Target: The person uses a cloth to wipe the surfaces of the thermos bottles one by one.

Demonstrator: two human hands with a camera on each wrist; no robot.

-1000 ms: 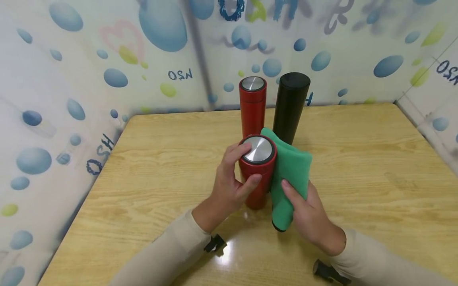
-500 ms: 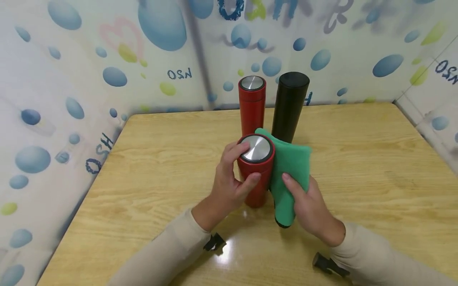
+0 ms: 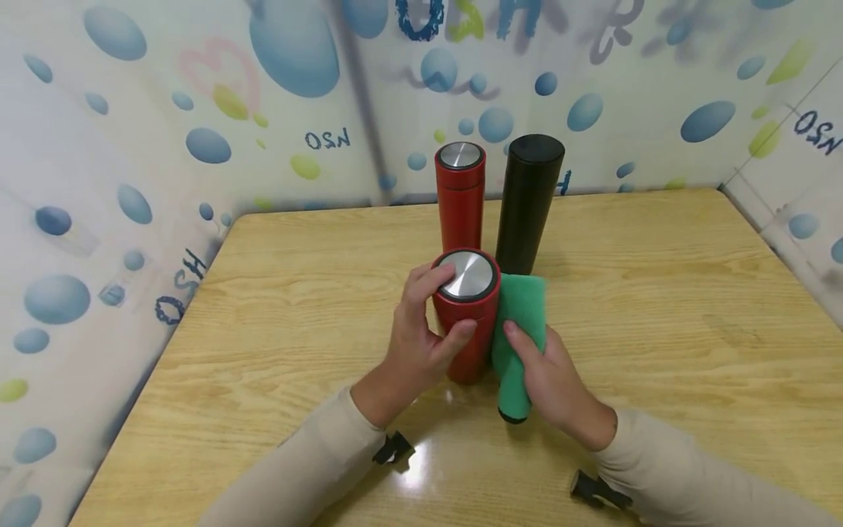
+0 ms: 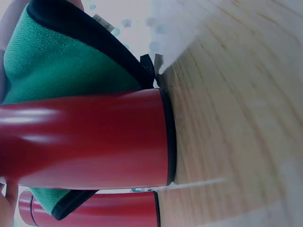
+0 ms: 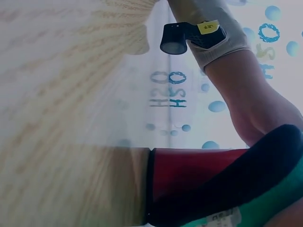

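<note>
A red thermos with a brushed metal lid stands upright at the middle of the table. My left hand grips its upper part, one finger lying over the lid and the thumb on the near side. My right hand holds a folded green cloth with dark edging against the thermos's right side, thumb on top. In the left wrist view the cloth passes behind the thermos and shows on both sides of it. The right-hand fingers are hidden behind the cloth.
Behind stand a second red thermos with a metal lid and a black cylindrical bottle. They rise near the far edge of the wooden table, which meets a wall patterned with blue and yellow spots.
My right hand has moved slightly left and the cloth's upper part has dropped lower, showing narrower beside the thermos. My left hand keeps its grip on the thermos.
</note>
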